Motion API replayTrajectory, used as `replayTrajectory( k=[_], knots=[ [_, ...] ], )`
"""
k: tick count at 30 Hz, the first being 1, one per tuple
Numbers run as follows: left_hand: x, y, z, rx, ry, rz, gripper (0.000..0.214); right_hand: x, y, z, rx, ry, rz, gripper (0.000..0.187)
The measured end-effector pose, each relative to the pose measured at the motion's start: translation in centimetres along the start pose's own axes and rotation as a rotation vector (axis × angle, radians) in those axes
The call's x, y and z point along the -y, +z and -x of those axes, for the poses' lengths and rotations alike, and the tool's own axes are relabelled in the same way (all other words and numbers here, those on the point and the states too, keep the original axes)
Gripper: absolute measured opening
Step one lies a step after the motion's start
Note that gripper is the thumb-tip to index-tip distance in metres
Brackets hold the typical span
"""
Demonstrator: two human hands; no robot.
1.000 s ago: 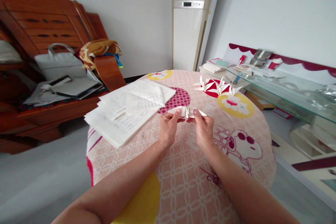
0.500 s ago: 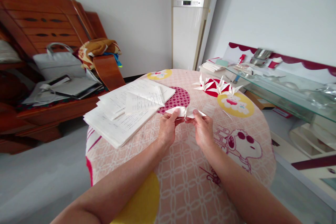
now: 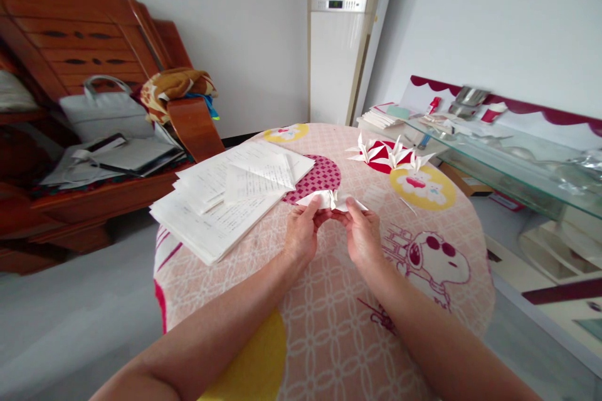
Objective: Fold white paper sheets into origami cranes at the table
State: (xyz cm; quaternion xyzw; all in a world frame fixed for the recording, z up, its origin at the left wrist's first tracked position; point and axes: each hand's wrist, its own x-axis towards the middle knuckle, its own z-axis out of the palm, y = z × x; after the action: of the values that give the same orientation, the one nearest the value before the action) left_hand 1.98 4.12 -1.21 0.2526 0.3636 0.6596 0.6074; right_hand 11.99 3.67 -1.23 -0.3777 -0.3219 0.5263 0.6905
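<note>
Both my hands hold one small folded white paper piece (image 3: 332, 200) above the round table's patterned cloth (image 3: 329, 326). My left hand (image 3: 301, 232) pinches its left wing with thumb and fingers closed. My right hand (image 3: 362, 235) pinches its right wing the same way. The paper has a small point standing up in its middle. Three finished white paper cranes (image 3: 390, 153) stand farther back on the cloth, apart from my hands.
A stack of printed sheets (image 3: 226, 197) lies on the table's left side. A wooden bench (image 3: 94, 106) with a grey bag (image 3: 106, 113) and papers stands at left. A glass shelf (image 3: 508, 156) with small items runs along the right wall. A white cabinet (image 3: 338, 37) stands behind.
My hands have drawn slightly closer together on the paper piece; otherwise the scene is the same.
</note>
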Motion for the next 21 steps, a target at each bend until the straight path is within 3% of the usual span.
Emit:
replayTrajectory(
  k=[10,21],
  knots=[
    [-0.1,0.2,0.1,0.021,-0.001,0.012,0.027,0.0,-0.1,0.1,-0.011,-0.037,0.009,0.025],
    [-2.3,-1.4,-1.0,0.159,0.109,-0.396,0.028,2.0,-2.1,-1.4,0.146,0.158,0.139,0.024]
  ],
)
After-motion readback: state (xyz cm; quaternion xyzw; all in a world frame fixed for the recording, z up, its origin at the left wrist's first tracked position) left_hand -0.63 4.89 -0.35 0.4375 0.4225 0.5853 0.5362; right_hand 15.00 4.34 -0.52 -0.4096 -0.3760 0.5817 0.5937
